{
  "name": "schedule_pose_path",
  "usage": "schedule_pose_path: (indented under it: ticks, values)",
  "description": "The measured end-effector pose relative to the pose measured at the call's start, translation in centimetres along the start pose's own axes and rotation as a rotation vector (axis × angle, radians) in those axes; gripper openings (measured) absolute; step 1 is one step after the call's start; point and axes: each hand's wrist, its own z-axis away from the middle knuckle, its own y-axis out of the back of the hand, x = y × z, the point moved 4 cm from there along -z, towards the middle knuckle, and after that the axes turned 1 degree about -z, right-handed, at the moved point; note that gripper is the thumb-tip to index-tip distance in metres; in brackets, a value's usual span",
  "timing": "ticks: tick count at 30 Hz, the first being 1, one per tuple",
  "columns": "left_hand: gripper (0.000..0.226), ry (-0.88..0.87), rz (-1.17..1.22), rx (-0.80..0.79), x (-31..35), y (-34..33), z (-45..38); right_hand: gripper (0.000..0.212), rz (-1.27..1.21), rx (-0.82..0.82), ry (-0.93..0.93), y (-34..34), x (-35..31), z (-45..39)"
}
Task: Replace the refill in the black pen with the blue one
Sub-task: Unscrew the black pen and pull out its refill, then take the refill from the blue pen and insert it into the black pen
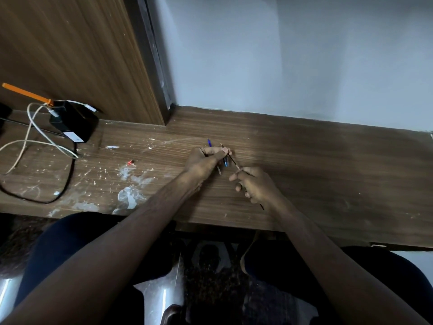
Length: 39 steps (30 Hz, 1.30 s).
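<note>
Holding both hands over the wooden desk, close to the wall side. My left hand is closed around pen parts: a blue tip sticks out above the knuckles, and a dark barrel end with a blue section shows below the fingers, next to a thin pale rod. My right hand pinches a thin dark refill between thumb and forefinger; it slants up and left, its point just past my left fingertips, touching or nearly so, cannot tell which. A second dark sliver pokes out under the right palm. Which piece belongs to the black pen is too small to make out. Far left on the desk: black adapter, white cable, orange strip, and white paint smears.
</note>
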Motion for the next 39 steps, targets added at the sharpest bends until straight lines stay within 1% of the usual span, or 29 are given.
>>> schedule_pose_path:
  ticks: [2, 4, 7, 10, 13, 15, 16, 19, 21, 22, 24, 26, 27, 29, 32, 34, 39]
  values:
    - [0.010, 0.000, -0.037, -0.010, -0.1, 0.0, -0.1, 0.034, 0.028, 0.021, 0.033, 0.2, 0.3, -0.1]
    - [0.013, 0.001, -0.098, -0.012, -0.2, -0.2, 0.0, 0.040, 0.066, 0.068, 0.040, 0.6, 0.7, -0.4]
    - [0.022, 0.016, -0.258, 0.027, -0.2, 0.7, 0.0, 0.041, 0.124, 0.171, 0.055, 1.6, 1.1, -0.8]
    - [0.020, 0.027, -0.409, -0.006, 0.2, 2.1, 0.4, 0.042, 0.161, 0.246, 0.109, 1.7, 0.8, -1.2]
    - [0.016, -0.070, -0.696, 0.033, 1.0, 3.6, 1.5, 0.041, 0.142, 0.215, 0.101, 1.2, 0.4, -1.2]
    - [0.013, -0.138, -0.801, 0.064, 1.5, 4.0, 2.0, 0.031, 0.202, 0.151, 0.070, 1.4, 0.4, -0.9]
    - [0.014, -0.148, -0.820, 0.066, 1.5, 4.0, 2.2, 0.029, 0.258, 0.120, 0.062, 1.6, 0.3, -0.6]
    - [0.019, -0.132, -0.833, 0.068, 1.5, 3.7, 2.5, 0.057, 0.479, 0.093, 0.052, 2.2, 0.4, 0.0]
    - [0.018, -0.140, -0.842, 0.072, 1.3, 3.5, 2.6, 0.065, 0.587, 0.122, 0.064, 2.7, 0.6, 0.3]
    - [0.017, -0.146, -0.850, 0.070, 1.3, 3.4, 2.6, 0.062, 0.626, 0.132, 0.080, 3.1, 0.7, 0.5]
    - [0.019, -0.150, -0.869, 0.060, 1.0, 3.2, 2.6, 0.038, 0.648, 0.175, 0.142, 3.7, 0.4, 0.8]
    - [0.027, -0.164, -0.909, 0.067, 1.0, 3.2, 2.4, 0.015, 0.542, 0.269, 0.224, 4.3, 0.0, 0.8]
    - [0.032, -0.182, -0.933, 0.086, 1.2, 3.2, 2.2, 0.010, 0.487, 0.311, 0.256, 4.3, -0.3, 0.7]
    - [0.033, -0.237, -0.946, 0.127, 1.8, 3.3, 1.6, 0.010, 0.421, 0.367, 0.294, 3.9, -0.7, 0.1]
    - [0.023, -0.307, -0.901, 0.144, 2.9, 3.3, 0.7, 0.013, 0.355, 0.418, 0.322, 3.0, -0.5, -0.7]
    - [0.023, -0.295, -0.890, 0.149, 3.0, 3.1, 0.1, 0.015, 0.347, 0.445, 0.336, 2.7, -0.1, -0.9]
    - [0.035, -0.191, -1.008, 0.193, 2.3, 1.8, -1.3, 0.018, 0.393, 0.511, 0.345, 2.5, 0.3, -0.5]
